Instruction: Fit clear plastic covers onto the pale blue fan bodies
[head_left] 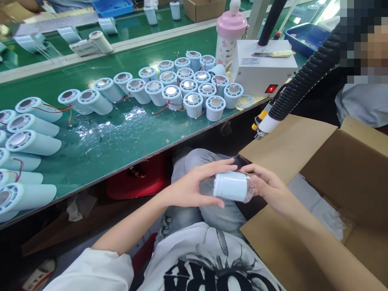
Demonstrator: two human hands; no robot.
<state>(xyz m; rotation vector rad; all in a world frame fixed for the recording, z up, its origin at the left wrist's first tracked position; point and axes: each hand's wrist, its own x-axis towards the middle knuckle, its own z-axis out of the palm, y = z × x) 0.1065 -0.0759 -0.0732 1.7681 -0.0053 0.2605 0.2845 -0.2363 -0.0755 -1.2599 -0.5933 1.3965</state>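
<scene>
Above my lap, a light blue cylindrical housing (232, 186) lies on its side, with clear plastic film (250, 189) around its right end. My right hand (269, 188) pinches that wrapped end between thumb and fingers. Around the other end is my left hand (198, 186), fingers stretched along the top and thumb below, spread apart; whether it touches the housing is hard to see. Similar blue housings (194, 104) with round metal centres and red wires stand grouped on the green bench (121, 141). More of them lie tilted (33, 142) at the bench's left.
A white box-shaped machine (265, 64) with a lit red switch stands by a pink-lidded bottle (232, 32). A black corrugated hose (309, 72) hangs at right above an open cardboard box (348, 173). Another person's sleeve (363, 103) shows at far right.
</scene>
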